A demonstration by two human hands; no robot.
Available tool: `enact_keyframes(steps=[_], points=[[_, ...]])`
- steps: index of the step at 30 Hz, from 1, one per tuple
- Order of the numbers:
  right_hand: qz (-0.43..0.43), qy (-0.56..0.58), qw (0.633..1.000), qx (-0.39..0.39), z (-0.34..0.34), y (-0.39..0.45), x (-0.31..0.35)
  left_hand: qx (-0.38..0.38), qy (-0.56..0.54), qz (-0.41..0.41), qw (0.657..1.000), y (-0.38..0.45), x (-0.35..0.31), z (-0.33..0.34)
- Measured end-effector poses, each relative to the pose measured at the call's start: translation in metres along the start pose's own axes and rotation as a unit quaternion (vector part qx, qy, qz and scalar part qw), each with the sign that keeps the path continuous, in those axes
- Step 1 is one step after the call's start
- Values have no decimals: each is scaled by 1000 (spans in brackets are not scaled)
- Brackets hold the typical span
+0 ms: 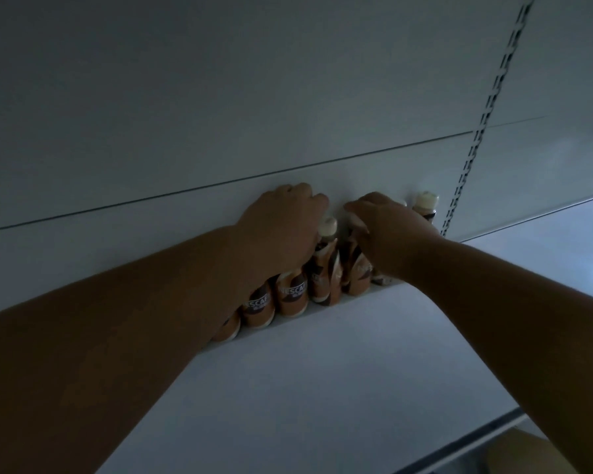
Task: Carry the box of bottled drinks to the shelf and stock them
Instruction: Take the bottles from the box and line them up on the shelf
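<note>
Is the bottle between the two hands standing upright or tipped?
Upright. The bottle stands on its base on the shelf, cream cap on top, in the row against the back wall.

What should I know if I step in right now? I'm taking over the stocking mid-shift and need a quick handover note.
Left hand: reaching to the back of the shelf, resting on top of the bottles at the left of the row; the grip is hidden.
Right hand: on the bottles to the right, fingers curled over their tops.
Bottles: a row of brown-labelled coffee drinks stands against the back panel on the white shelf; one with a cream cap stands at the far right.
Done: one row at the back.
Left: the front of the shelf is bare. The box is not clearly in view.
</note>
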State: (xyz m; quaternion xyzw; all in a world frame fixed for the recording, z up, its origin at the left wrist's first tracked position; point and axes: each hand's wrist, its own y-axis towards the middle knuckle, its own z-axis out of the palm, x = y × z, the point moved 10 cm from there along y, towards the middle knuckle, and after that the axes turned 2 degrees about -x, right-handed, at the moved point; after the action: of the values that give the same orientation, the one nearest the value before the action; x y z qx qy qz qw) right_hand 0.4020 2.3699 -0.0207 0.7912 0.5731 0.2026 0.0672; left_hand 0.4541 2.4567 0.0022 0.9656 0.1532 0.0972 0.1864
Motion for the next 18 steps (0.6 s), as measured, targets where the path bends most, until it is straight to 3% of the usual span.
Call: enact_keyframes(steps=[4,7,10,13,18], points=[[-15,-13,999,36,7,5,-13,39,9,6,999,12,-11,24],[-5,-9,999,41,7,9,-18,21,-2,-11,1000,20,-8,23],[-2,-5,999,44,6,10,-19,6,44,35,998,27,-19,19],[-13,-3,998,55,7,13,-16,-1,64,32,997,29,-22,16],[-4,-25,998,64,9,22,-22,23,58,15,998,30,-18,18]])
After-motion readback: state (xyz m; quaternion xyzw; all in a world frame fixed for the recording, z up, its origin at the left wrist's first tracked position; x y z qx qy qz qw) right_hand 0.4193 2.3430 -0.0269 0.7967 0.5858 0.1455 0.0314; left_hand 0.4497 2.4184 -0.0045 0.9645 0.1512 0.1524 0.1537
